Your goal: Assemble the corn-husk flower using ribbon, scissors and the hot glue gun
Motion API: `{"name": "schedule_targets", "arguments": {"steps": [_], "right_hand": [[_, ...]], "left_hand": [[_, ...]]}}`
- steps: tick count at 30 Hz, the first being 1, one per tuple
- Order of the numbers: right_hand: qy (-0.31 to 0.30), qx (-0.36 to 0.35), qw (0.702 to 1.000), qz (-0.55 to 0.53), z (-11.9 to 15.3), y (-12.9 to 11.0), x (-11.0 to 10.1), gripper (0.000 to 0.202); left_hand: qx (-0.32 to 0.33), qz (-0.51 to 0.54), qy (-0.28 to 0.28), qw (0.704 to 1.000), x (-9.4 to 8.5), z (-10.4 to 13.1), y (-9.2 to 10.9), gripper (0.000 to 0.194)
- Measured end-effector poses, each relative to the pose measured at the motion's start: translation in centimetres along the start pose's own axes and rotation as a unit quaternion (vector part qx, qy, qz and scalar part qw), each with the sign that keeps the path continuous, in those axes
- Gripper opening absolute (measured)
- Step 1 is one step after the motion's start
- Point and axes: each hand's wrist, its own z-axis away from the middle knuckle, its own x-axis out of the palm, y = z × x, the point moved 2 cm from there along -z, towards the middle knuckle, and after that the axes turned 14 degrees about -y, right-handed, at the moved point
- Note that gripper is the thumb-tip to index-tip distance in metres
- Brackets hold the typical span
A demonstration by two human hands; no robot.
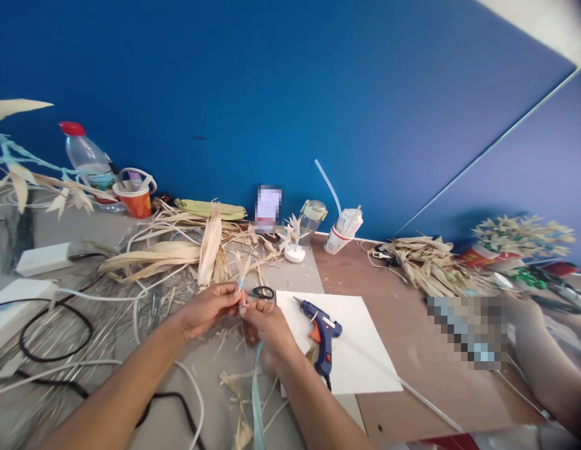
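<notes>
Pinched between the fingertips of both hands is a small corn-husk flower (243, 265) with pale petals pointing up and a light blue wrapped stem. My left hand (208, 309) grips the stem from the left. My right hand (269, 325) closes on its lower end, where the fingers partly hide it. A light blue strip of tape (257, 400) hangs below my right hand. Black-handled scissors (263, 292) lie just behind the hands. To the right, a blue glue gun (324, 331) rests on a white sheet (365, 356).
Dried corn husks (154, 259) and scraps cover the table behind my hands. White cables (197, 387) and wires spread at left. A bottle (87, 153), a red cup (135, 199), a phone (268, 209) and a jar (313, 219) line the wall. Another person's arm (543, 356) is at right.
</notes>
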Motion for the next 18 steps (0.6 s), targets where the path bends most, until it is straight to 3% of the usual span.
{"name": "schedule_targets", "arguments": {"steps": [4, 11, 18], "right_hand": [[0.042, -0.035, 0.997, 0.047, -0.2, 0.1, -0.2, 0.011], [0.019, -0.050, 0.999, 0.011, -0.2, 0.1, -0.1, 0.009], [-0.098, -0.004, 0.988, -0.121, 0.5, -0.5, 0.4, 0.027]], "left_hand": [[-0.003, -0.009, 0.031, 0.999, 0.2, -0.3, -0.4, 0.020], [0.025, 0.070, 0.040, 0.996, 0.6, -0.2, 0.1, 0.017], [0.046, 0.061, 0.031, 0.997, 0.4, 0.0, 0.7, 0.013]]}}
